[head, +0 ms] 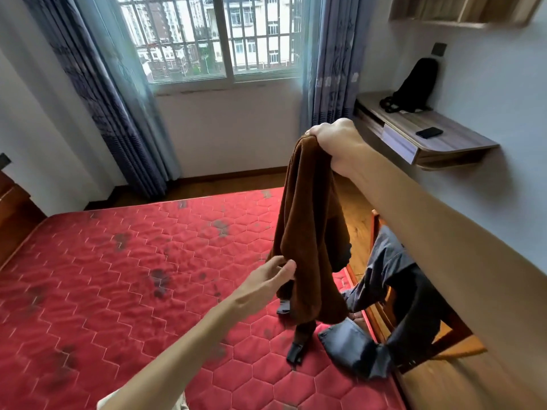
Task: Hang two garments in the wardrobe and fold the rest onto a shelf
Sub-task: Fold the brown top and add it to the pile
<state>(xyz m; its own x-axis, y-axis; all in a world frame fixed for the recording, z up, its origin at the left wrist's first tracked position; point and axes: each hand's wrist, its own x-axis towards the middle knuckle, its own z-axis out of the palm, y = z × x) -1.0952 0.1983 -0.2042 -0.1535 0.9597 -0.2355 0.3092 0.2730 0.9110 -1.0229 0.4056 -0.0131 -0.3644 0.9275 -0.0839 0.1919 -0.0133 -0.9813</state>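
A brown fleece garment hangs in the air over the right edge of the bed. My right hand grips its top, bunched in a fist. My left hand touches its lower left edge, thumb and fingers pinching the cloth. A dark tab at its lowest end rests on the mattress. A blue-grey garment drapes from a wooden chair onto the corner of the red mattress. No wardrobe is in view.
A wall-mounted wooden desk at the right carries a black bag and a phone. Blue curtains flank the barred window. A wooden headboard stands at far left. A wall shelf hangs at top right.
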